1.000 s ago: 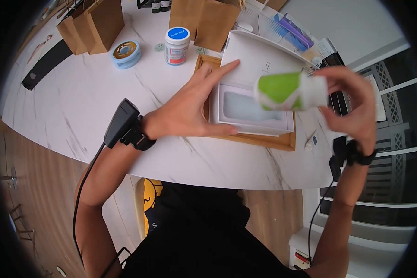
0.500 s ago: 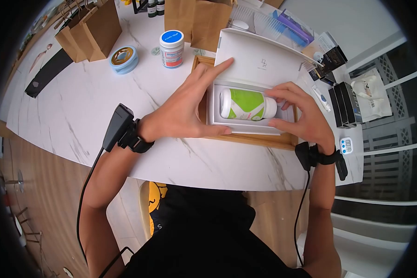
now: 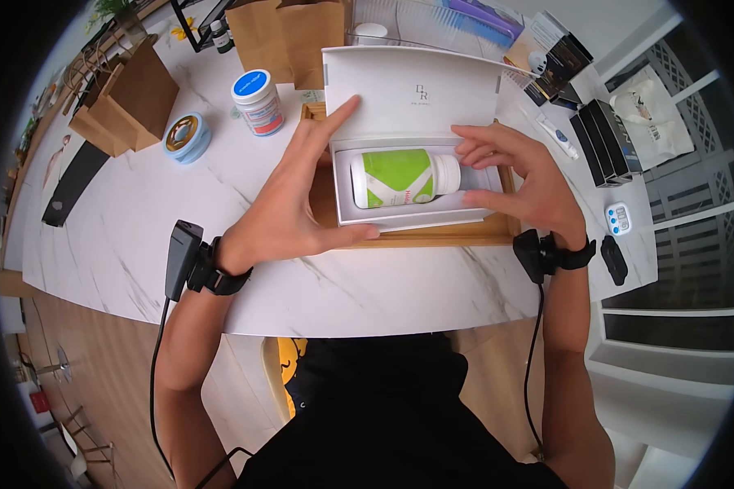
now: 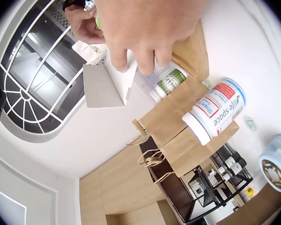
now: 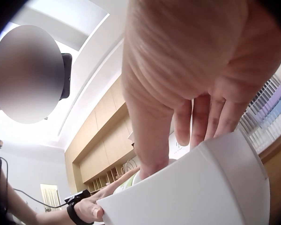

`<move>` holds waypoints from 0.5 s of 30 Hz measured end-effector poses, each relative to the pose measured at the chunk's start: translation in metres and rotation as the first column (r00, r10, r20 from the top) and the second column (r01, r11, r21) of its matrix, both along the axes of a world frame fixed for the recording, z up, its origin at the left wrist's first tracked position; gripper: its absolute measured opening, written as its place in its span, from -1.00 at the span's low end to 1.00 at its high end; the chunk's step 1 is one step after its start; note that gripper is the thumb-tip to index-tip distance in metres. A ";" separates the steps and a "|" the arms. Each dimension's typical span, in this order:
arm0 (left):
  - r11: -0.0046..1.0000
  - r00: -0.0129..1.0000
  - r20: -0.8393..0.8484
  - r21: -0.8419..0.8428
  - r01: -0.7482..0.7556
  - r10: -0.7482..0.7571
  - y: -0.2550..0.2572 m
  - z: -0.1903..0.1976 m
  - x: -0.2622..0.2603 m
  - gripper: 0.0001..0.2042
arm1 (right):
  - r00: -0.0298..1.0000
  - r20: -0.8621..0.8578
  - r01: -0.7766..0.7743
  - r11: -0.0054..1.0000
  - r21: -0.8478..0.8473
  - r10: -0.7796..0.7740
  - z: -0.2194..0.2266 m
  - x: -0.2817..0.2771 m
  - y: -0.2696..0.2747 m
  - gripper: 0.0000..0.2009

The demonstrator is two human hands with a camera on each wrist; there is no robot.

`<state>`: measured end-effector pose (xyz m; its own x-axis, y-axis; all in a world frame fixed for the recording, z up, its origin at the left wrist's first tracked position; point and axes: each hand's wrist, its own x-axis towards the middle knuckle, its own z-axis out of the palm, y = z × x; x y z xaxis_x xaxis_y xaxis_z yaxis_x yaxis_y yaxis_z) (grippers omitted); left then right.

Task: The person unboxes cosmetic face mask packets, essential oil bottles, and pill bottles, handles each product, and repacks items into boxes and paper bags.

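Observation:
A white bottle with a green label (image 3: 397, 178) lies on its side in an open white box (image 3: 416, 218), its cap to the right. My right hand (image 3: 538, 183) is over the box's right end, thumb beside the cap and fingers spread on the far side. In the right wrist view the thumb (image 5: 152, 140) reaches down behind the box wall. My left hand (image 3: 281, 200) spans the box's left end, index finger at the raised lid (image 3: 420, 98) and thumb along the front edge. The left wrist view shows fingertips against the lid (image 4: 103, 86).
The box sits in a wooden tray (image 3: 432, 237). A blue-lidded tub (image 3: 258, 106), a light-blue tape roll (image 3: 187, 138) and paper bags (image 3: 130, 102) stand leftward and behind. Black boxes (image 3: 602, 145) and a small timer (image 3: 618, 218) lie right.
My right hand brought the bottle leftward and down into the box; its fingers have since spread from the cap. The left hand stays at the box's left end. The head view has shifted.

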<state>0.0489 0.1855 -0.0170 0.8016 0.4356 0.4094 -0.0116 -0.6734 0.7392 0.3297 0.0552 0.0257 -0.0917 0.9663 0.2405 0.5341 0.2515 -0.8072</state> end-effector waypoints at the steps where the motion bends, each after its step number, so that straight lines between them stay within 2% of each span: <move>1: 0.999 0.999 0.034 0.041 -0.016 0.014 0.000 0.000 0.001 0.12 | 1.000 -0.001 0.003 1.000 0.005 -0.003 0.000 0.001 -0.001 -0.46; 3: 1.000 0.999 0.045 -0.010 0.013 -0.013 -0.001 -0.002 0.002 0.13 | 0.988 0.151 -0.025 0.999 0.022 0.022 0.003 0.000 0.003 -0.50; 4: 0.997 0.998 0.056 -0.063 0.039 -0.035 0.000 0.000 0.001 0.13 | 0.988 0.148 -0.042 0.998 0.037 0.036 0.004 -0.003 0.004 -0.50; 6: 1.000 1.000 0.029 -0.010 0.009 -0.009 -0.002 0.009 -0.001 0.07 | 0.958 0.286 -0.017 1.000 -0.013 0.020 0.007 -0.012 0.005 -0.51; 7: 1.000 1.000 0.003 0.019 0.001 -0.001 -0.002 0.012 -0.006 0.01 | 0.958 0.286 0.012 1.000 -0.024 -0.005 0.006 -0.013 0.006 -0.55; 8: 0.999 0.999 -0.003 0.032 -0.032 0.032 0.005 0.008 -0.012 0.01 | 0.959 0.281 -0.022 1.000 -0.011 0.024 0.004 -0.014 0.006 -0.55; 10: 0.983 0.959 0.270 0.139 -0.124 0.083 0.029 -0.007 -0.020 -0.21 | 0.973 0.230 -0.017 0.999 0.046 0.006 0.000 -0.012 0.007 -0.58; 11: 0.939 0.882 0.353 0.027 -0.343 0.312 0.033 -0.008 -0.018 -0.30 | 0.976 0.219 -0.021 0.998 0.053 0.009 -0.001 -0.011 0.007 -0.59; 12: 0.843 0.751 0.409 -0.101 -0.528 0.519 0.038 -0.007 -0.016 -0.38 | 0.976 0.218 -0.036 0.998 0.060 0.022 -0.002 -0.012 0.008 -0.59; 13: 0.702 0.645 0.407 0.014 -0.712 0.646 0.047 -0.005 -0.019 -0.38 | 0.975 0.223 -0.032 0.998 0.060 0.018 -0.002 -0.012 0.007 -0.58; 14: 0.698 0.642 0.409 0.018 -0.716 0.649 0.056 -0.004 -0.022 -0.38 | 0.974 0.227 -0.024 0.998 0.059 0.010 -0.001 -0.012 0.007 -0.58; 15: 0.646 0.634 0.362 0.105 -0.756 0.683 0.063 -0.005 -0.025 -0.37 | 0.974 0.227 -0.027 0.998 0.062 0.012 -0.001 -0.012 0.007 -0.58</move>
